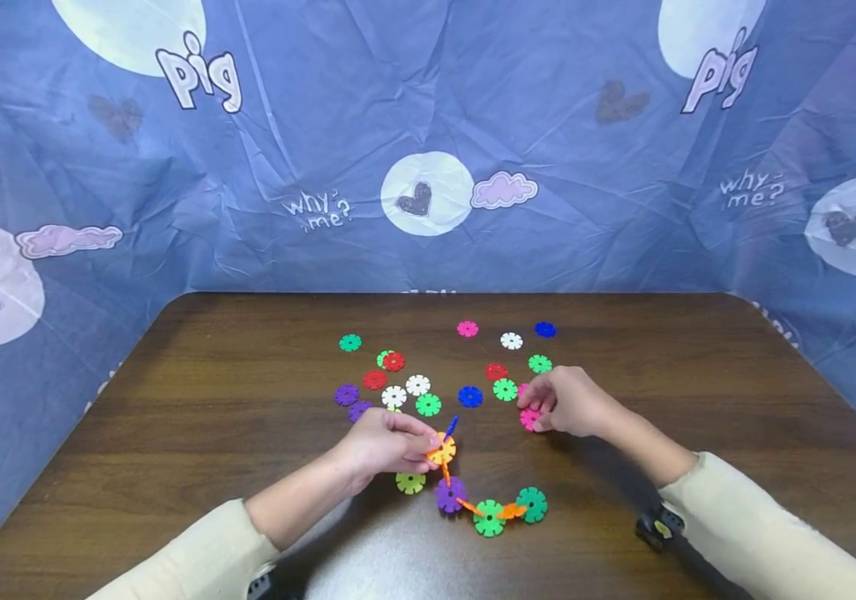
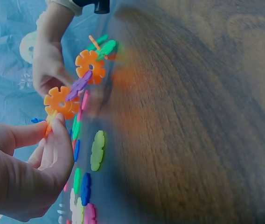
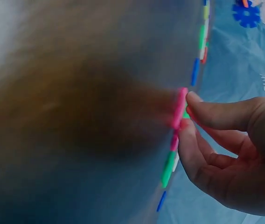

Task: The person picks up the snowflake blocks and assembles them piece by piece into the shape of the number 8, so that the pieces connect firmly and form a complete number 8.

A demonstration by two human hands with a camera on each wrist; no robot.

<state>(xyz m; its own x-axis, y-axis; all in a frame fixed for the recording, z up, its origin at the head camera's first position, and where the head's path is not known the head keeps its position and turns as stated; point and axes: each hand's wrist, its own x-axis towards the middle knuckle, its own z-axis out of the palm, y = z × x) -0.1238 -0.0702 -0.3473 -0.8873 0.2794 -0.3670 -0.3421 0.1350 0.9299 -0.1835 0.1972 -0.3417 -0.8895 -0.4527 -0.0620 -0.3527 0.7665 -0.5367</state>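
My left hand [image 1: 390,442] pinches a light orange notched disc [image 1: 443,450] between thumb and fingertips. It belongs to a chain of interlocking plastic discs: a blue disc [image 1: 451,428] juts from it on one side. From its other side hang a purple disc [image 1: 451,495], a green disc [image 1: 489,518] and a teal disc [image 1: 532,505], joined by orange discs [image 2: 90,66]. Over to the right, my right hand [image 1: 566,402] holds a pink disc [image 3: 180,108] by its edges, thumb and index finger at opposite sides, close over the table. Another pink disc [image 1: 523,390] is partly hidden behind these fingers.
Loose discs lie scattered beyond the hands on the brown wooden table [image 1: 247,350], among them a blue disc [image 1: 470,397], a white disc [image 1: 417,385] and a purple disc [image 1: 347,395]. A yellow-green disc [image 1: 410,482] sits below my left hand. Patterned blue cloth [image 1: 428,100] hangs behind.
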